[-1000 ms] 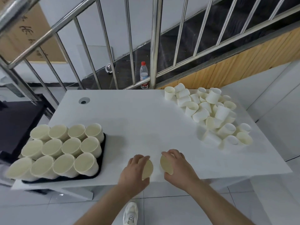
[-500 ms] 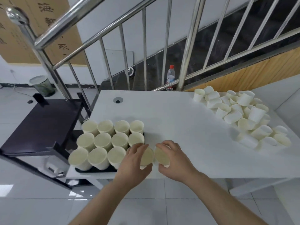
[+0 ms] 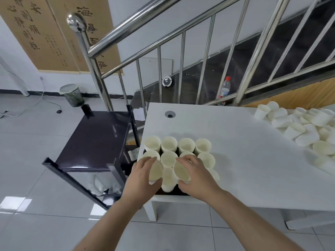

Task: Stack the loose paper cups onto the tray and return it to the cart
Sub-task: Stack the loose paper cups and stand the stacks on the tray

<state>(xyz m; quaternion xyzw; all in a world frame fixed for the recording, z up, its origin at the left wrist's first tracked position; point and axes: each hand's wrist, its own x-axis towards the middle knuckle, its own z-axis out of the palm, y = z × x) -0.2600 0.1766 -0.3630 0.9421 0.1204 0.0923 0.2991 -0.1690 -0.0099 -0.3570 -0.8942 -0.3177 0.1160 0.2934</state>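
Left hand [image 3: 143,175] and right hand [image 3: 196,175] each hold a cream paper cup [image 3: 155,171], fingers curled round it, above the black tray [image 3: 178,190] of cups at the white tabletop's [image 3: 235,151] seven o'clock.

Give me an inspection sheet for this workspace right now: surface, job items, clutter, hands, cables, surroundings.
Surface: white table, cable hole near its far left corner.
Job's things: black tray at the table's front left with cup stacks; loose cups heaped far right; dark cart left of the table.
Clutter: nothing seen.
Grippers: left hand and right hand each hold one cup over the tray.
Cables: cord on the floor, far left.
Surroundings: stair railing, water bottle, bin.
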